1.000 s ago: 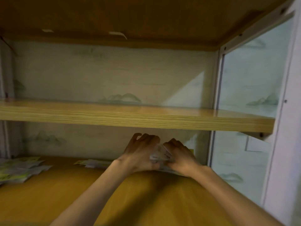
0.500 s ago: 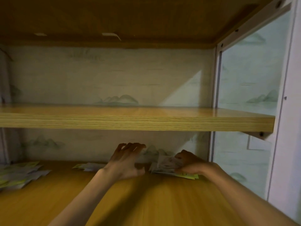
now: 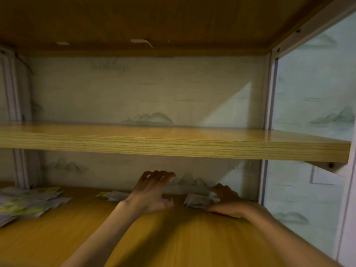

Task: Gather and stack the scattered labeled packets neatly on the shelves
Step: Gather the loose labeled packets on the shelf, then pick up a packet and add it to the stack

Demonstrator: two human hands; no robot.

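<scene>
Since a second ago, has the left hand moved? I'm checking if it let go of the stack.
Yes. The left hand has drawn leftward off the packet stack, which the right hand holds by the shelf's right post.

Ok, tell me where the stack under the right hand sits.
The stack sits on the lower shelf, right of centre, near the back wall, under the right hand.

Lower shelf [image 3: 134,237] — three packet piles [image 3: 28,203] lying scattered.
</scene>
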